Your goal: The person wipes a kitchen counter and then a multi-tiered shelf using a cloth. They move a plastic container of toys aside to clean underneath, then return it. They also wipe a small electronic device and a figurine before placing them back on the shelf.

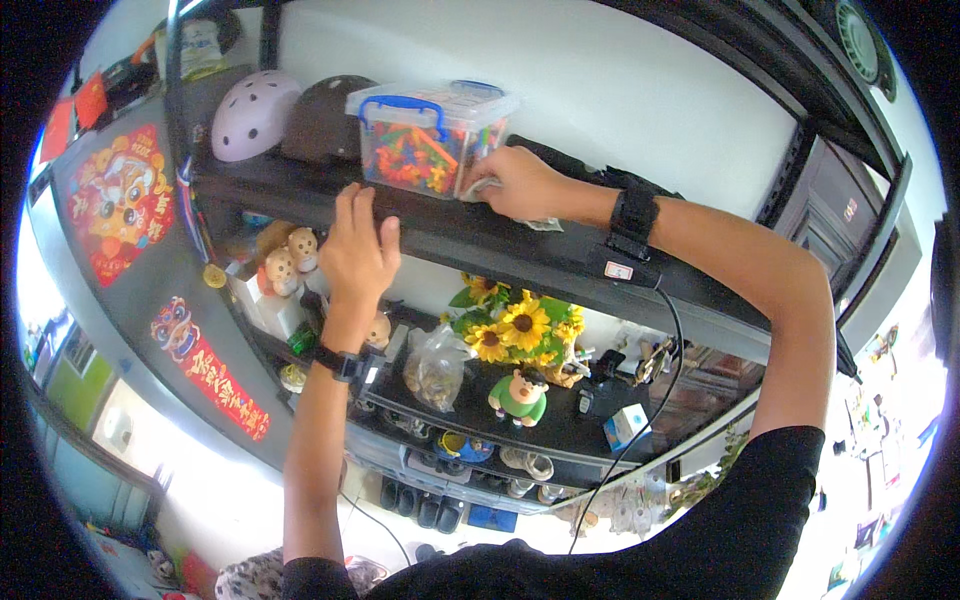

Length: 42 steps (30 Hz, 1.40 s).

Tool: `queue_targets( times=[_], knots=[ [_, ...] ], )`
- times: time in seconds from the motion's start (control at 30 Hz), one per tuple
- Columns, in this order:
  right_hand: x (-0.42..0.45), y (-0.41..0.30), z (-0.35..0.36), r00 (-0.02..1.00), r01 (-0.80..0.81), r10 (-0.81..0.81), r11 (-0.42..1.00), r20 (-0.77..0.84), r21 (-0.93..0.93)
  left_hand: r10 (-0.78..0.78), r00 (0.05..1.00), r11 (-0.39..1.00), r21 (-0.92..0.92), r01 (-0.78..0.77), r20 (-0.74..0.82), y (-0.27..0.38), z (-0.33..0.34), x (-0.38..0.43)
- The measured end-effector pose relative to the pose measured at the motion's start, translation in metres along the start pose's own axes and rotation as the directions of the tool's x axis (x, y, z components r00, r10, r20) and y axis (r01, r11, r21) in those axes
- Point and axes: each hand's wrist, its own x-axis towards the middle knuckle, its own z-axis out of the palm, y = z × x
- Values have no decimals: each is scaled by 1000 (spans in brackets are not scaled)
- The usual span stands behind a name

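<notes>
My right hand (517, 184) grips a pale cloth (481, 187) against the right side of a clear plastic box (416, 154) with blue handles, which holds colourful plastic pieces. More of the cloth or a similar pale piece shows below the hand on the dark shelf (450, 229). At the shelf's front edge, left of the box's lower corner, my left hand (358, 247) is raised with its thumb apart from the fingers and nothing held. Left of the box stand a dark helmet (330, 124) and a light purple helmet (251, 116).
Sunflowers (525, 324), a green-clad figurine (520, 397), a clear plastic bag (436, 367) and monkey-like figurines (281, 270) stand on the lower shelf. A black cable (679, 337) hangs down in front. A medal (214, 276) hangs at the left post.
</notes>
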Motion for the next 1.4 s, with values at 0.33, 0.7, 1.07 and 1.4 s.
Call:
queue_targets(
  times=[0.33,0.7,1.07,1.4],
  knots=[
    [-81,7,-49,966,166,-201,964,161,208,-27,998,999,32,25,57,5,-3,2],
    [-241,22,-107,969,-161,136,981,205,108,-81,995,996,-22,83,64,19,-13,3],
    [-177,46,-122,995,-103,103,978,-10,-180,-154,984,988,41,151,86,32,-9,1],
    [-74,107,-46,999,-46,48,940,-3,-338,-170,980,985,42,167,105,39,-6,8]
  ],
)
